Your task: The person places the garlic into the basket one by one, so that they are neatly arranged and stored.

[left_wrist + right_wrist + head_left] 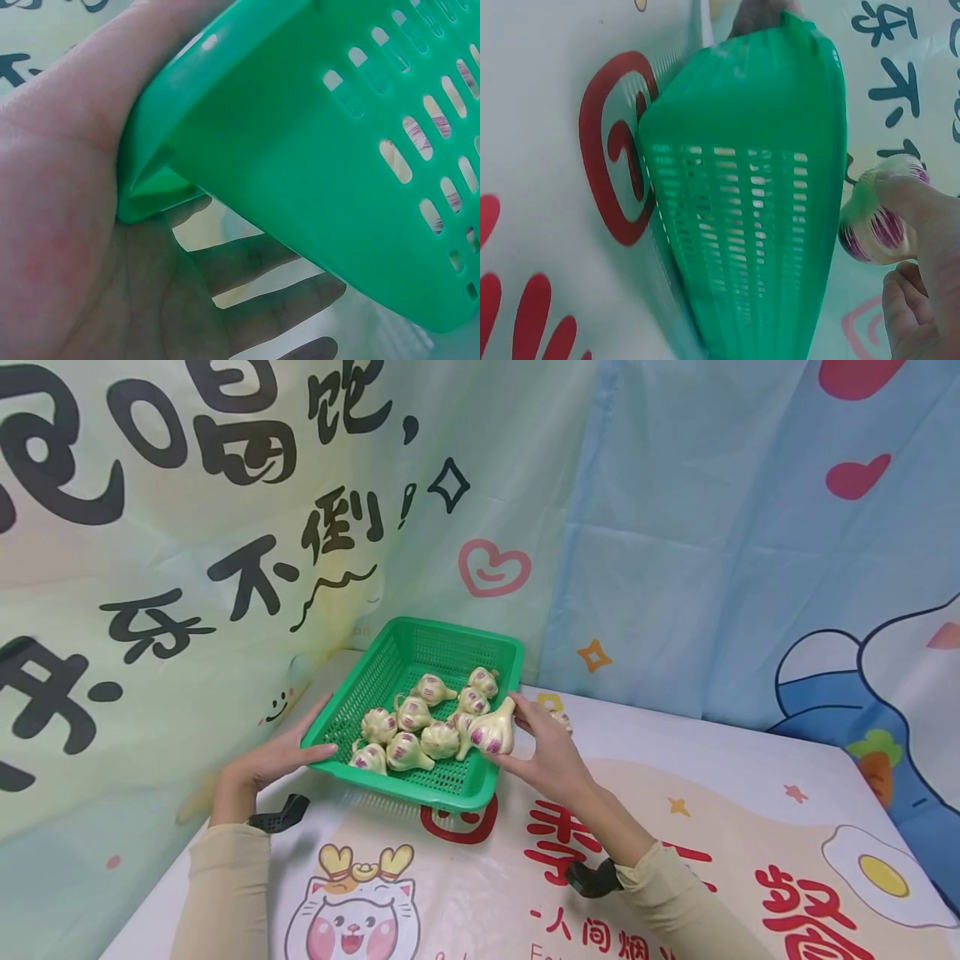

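A green plastic basket (431, 793) with slotted sides holds several white-and-purple garlic bulbs (405, 752). My left hand (279, 757) holds the basket's left edge near its front corner, thumb over the rim. In the left wrist view the fingers (262, 262) reach out beneath that rim. My right hand (551, 752) pinches one garlic bulb (492, 728) above the basket's right side, its stem pointing up. The right wrist view shows the thumb against this bulb (881, 217), just beyond the basket's rim (838, 150).
Another garlic bulb (561, 720) lies on the table behind my right hand, partly hidden. The printed tablecloth (630, 793) covers the table. Printed cloth curtains (660, 543) hang close behind and left of the basket. A black strap-like device (592, 878) sits at each wrist.
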Action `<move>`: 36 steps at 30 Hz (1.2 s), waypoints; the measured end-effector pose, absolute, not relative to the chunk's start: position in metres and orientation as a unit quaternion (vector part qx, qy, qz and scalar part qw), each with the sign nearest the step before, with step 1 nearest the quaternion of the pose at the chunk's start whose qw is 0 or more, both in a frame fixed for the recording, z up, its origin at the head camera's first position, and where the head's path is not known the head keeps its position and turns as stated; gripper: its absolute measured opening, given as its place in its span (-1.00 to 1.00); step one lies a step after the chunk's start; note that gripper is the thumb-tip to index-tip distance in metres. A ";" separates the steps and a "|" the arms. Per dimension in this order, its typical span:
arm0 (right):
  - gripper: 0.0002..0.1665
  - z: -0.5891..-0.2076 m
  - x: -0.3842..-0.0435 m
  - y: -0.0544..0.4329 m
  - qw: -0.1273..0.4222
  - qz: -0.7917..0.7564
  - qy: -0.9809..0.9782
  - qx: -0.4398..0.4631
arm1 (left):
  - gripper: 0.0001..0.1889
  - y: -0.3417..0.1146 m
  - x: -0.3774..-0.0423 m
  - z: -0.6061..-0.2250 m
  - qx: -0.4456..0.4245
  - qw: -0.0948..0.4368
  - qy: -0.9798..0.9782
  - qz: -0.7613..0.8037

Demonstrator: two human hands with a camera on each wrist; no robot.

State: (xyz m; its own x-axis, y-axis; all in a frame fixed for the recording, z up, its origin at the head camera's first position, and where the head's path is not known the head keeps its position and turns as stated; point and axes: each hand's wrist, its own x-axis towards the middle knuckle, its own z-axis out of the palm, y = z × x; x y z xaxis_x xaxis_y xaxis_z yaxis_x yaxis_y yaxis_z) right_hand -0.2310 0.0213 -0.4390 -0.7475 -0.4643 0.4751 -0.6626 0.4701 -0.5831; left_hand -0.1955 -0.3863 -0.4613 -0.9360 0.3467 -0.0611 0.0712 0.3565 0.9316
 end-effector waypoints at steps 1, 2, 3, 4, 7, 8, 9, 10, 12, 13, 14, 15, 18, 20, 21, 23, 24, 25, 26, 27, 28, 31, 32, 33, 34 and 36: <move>0.05 -0.439 -0.231 0.019 0.121 0.394 -0.847 0.335 | -0.07 -0.387 -0.195 -0.461 0.128 0.124 0.814 0.552; 0.05 -0.440 -0.230 0.016 0.115 0.395 -0.847 0.336 | -0.07 -0.387 -0.196 -0.462 0.128 0.123 0.814 0.552; 0.05 -0.440 -0.230 0.014 0.112 0.394 -0.847 0.338 | -0.07 -0.387 -0.196 -0.462 0.127 0.123 0.815 0.552; 0.06 -0.440 -0.229 0.012 0.107 0.394 -0.847 0.341 | -0.07 -0.387 -0.196 -0.462 0.126 0.122 0.816 0.551; 0.05 -0.441 -0.227 0.006 0.096 0.386 -0.850 0.346 | -0.08 -0.387 -0.196 -0.462 0.122 0.122 0.820 0.546; 0.04 -0.442 -0.226 0.004 0.095 0.380 -0.852 0.347 | -0.08 -0.387 -0.196 -0.462 0.120 0.122 0.821 0.545; 0.04 -0.442 -0.224 0.003 0.096 0.375 -0.853 0.349 | -0.09 -0.387 -0.196 -0.462 0.120 0.122 0.822 0.544; 0.04 -0.442 -0.223 0.001 0.096 0.370 -0.855 0.350 | -0.09 -0.387 -0.196 -0.462 0.119 0.122 0.822 0.543; 0.04 -0.442 -0.222 -0.002 0.095 0.357 -0.862 0.348 | -0.10 -0.387 -0.196 -0.463 0.120 0.122 0.822 0.544; 0.04 -0.442 -0.221 -0.003 0.093 0.353 -0.864 0.347 | -0.10 -0.387 -0.197 -0.463 0.121 0.121 0.821 0.544; 0.04 -0.443 -0.220 -0.005 0.090 0.350 -0.866 0.345 | -0.10 -0.387 -0.196 -0.463 0.121 0.121 0.821 0.544; 0.05 -0.443 -0.220 -0.006 0.086 0.347 -0.869 0.344 | -0.10 -0.388 -0.196 -0.463 0.122 0.119 0.822 0.543; 0.05 -0.443 -0.219 -0.009 0.071 0.338 -0.875 0.339 | -0.10 -0.388 -0.196 -0.463 0.123 0.117 0.827 0.536; 0.06 -0.443 -0.218 -0.010 0.065 0.332 -0.878 0.339 | -0.10 -0.388 -0.195 -0.462 0.121 0.116 0.829 0.534; 0.06 -0.443 -0.218 -0.011 0.062 0.329 -0.879 0.340 | -0.09 -0.388 -0.195 -0.462 0.121 0.117 0.828 0.534; 0.06 -0.442 -0.218 -0.012 0.060 0.326 -0.878 0.345 | -0.09 -0.387 -0.194 -0.461 0.117 0.120 0.827 0.537; 0.06 -0.442 -0.218 -0.013 0.057 0.323 -0.879 0.347 | -0.09 -0.387 -0.194 -0.461 0.116 0.121 0.825 0.540; 0.06 -0.441 -0.218 -0.013 0.055 0.320 -0.879 0.348 | -0.09 -0.387 -0.194 -0.460 0.116 0.122 0.824 0.541; 0.07 -0.441 -0.219 -0.014 0.052 0.317 -0.880 0.349 | -0.08 -0.387 -0.193 -0.460 0.117 0.123 0.823 0.541; 0.07 -0.441 -0.219 -0.014 0.049 0.312 -0.882 0.348 | -0.08 -0.387 -0.193 -0.460 0.116 0.124 0.823 0.542; 0.07 -0.440 -0.219 -0.015 0.048 0.307 -0.885 0.347 | -0.09 -0.387 -0.193 -0.460 0.117 0.123 0.823 0.541; 0.08 -0.439 -0.220 -0.015 0.039 0.290 -0.893 0.342 | -0.09 -0.387 -0.195 -0.461 0.117 0.124 0.824 0.540; 0.08 -0.439 -0.220 -0.015 0.038 0.284 -0.896 0.340 | -0.09 -0.387 -0.195 -0.461 0.117 0.124 0.824 0.540; 0.08 -0.439 -0.221 -0.015 0.037 0.279 -0.897 0.340 | -0.09 -0.388 -0.196 -0.461 0.115 0.124 0.824 0.540; 0.08 -0.439 -0.221 -0.015 0.034 0.277 -0.898 0.340 | -0.09 -0.388 -0.196 -0.461 0.118 0.123 0.825 0.539; 0.08 -0.438 -0.222 -0.016 0.029 0.271 -0.900 0.340 | -0.08 -0.388 -0.196 -0.461 0.121 0.124 0.825 0.539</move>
State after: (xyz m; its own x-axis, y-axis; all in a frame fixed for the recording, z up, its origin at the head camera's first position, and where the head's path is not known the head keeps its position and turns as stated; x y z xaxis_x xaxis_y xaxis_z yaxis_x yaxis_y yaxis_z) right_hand -0.2219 -0.0156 -0.4381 -0.7673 -0.5961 0.2364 -0.6274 0.6216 -0.4690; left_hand -0.1964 -0.3876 -0.4612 -0.9402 0.3324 -0.0740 0.0658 0.3906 0.9182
